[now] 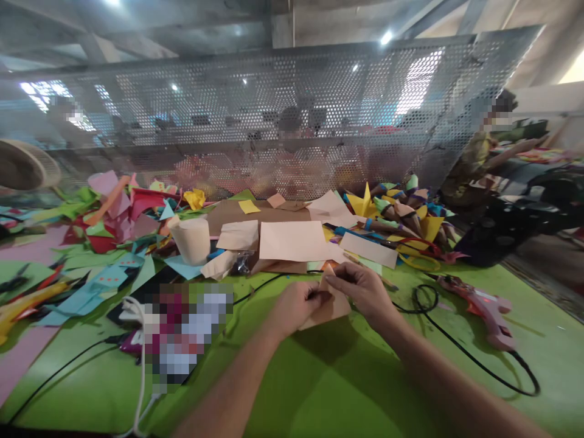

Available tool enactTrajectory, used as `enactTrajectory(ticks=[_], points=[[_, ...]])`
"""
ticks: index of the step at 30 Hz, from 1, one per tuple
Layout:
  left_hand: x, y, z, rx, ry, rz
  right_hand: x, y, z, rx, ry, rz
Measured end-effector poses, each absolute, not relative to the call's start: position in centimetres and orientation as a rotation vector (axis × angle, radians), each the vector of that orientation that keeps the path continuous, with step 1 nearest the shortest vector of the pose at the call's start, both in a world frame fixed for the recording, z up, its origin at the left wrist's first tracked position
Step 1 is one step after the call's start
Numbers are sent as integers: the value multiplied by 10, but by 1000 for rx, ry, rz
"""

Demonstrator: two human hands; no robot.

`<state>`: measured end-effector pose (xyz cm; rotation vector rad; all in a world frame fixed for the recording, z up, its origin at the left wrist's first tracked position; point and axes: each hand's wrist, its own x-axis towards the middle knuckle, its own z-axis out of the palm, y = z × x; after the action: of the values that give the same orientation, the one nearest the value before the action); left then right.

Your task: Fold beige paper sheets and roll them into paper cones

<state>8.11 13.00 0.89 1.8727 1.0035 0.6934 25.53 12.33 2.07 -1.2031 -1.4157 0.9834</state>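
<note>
Between my two hands, above the green table (292,389), is a folded piece of tan paper (326,307). My left hand (298,304) pinches its left side, the thumb laid against the sheet. Fingers of my right hand (358,286) are closed on the paper's upper tip. Just beyond the hands lies a pale rectangular sheet (292,241). To the right of my right hand, a pink glue gun (486,310) with a lit red spot rests on the table, its black cord curling below it.
A paper cup (190,240) stands at left behind a pixelated phone-like screen (191,334) and a white cable (142,365). Coloured paper scraps (114,213) heap at left, folded paper pieces (401,213) at right. A perforated metal panel (274,121) rises behind; a person (474,152) is at right.
</note>
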Motion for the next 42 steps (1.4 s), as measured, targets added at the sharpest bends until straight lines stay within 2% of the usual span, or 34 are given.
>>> enactTrajectory(ticks=[7,14,27,35,42], points=[[87,128,6,1965,1080,533,267,130,24,-1093,-1160,957],[79,138,4,1594,1133,942,265,128,26,-1173,-1378,1158],[70,142,7,1557,1056,1077,262,128,24,-1151,-1279,1260],[68,144,10,1433,1094,1300,268,132,20,-1101,-1301,922],[72,136,9,1221,913,928,265,125,25,-1071,-1528,573]])
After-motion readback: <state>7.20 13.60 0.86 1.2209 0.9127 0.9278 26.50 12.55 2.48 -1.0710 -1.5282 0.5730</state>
